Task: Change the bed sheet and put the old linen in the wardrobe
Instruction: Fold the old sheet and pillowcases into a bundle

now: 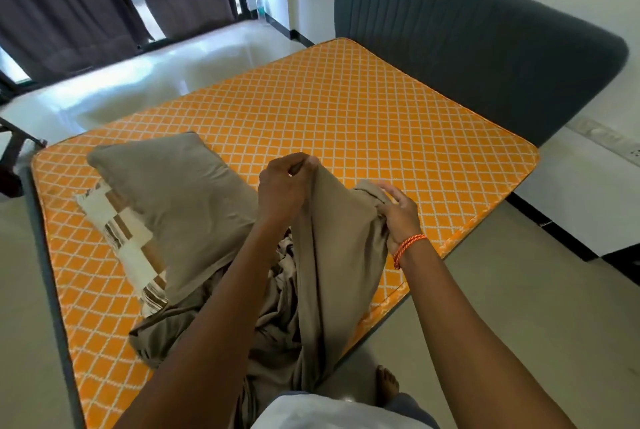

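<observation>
The stripped orange mattress point(346, 117) carries the taupe sheet point(332, 255) at its near edge — soft, light, probably slippery. Left hand point(284, 186) and right hand point(398, 217) pinch its raised hem; best gathered there.

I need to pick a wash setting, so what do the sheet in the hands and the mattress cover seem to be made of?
The taupe sheet looks like a soft matte woven fabric, perhaps cotton: it drapes in limp folds from the left hand and right hand. The orange mattress cover looks like quilted synthetic with a slight sheen and a stitched white diamond lattice; the fibre cannot be told.
</observation>
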Demonstrator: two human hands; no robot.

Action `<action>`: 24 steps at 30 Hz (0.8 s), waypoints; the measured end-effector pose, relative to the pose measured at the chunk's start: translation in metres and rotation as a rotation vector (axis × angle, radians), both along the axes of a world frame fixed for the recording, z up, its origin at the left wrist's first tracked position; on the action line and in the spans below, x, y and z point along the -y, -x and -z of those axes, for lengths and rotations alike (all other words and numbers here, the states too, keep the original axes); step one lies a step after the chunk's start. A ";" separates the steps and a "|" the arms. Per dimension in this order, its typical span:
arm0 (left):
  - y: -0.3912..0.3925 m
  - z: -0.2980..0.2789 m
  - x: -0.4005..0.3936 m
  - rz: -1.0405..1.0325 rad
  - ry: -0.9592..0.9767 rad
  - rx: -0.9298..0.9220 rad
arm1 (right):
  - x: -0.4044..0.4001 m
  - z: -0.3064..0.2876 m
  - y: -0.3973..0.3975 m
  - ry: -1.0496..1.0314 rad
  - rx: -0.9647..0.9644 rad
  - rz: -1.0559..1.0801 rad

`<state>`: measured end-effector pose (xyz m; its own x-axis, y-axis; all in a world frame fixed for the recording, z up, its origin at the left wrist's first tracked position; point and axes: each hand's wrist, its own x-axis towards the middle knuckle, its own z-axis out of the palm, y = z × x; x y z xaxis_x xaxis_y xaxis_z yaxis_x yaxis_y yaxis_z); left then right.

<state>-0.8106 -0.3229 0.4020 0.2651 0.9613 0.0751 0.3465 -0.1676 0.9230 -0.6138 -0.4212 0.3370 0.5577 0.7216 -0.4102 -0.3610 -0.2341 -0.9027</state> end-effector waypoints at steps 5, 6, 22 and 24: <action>0.008 0.014 -0.004 -0.045 0.208 0.113 | -0.003 0.000 -0.016 0.100 0.148 0.081; 0.008 0.017 -0.001 -0.037 0.263 0.203 | -0.003 0.000 -0.013 0.175 0.325 0.037; 0.006 0.029 0.017 0.112 0.194 0.372 | -0.006 -0.021 0.127 0.070 1.198 -0.047; 0.006 0.028 0.021 0.073 0.064 0.281 | -0.013 -0.033 0.122 0.031 1.230 -0.001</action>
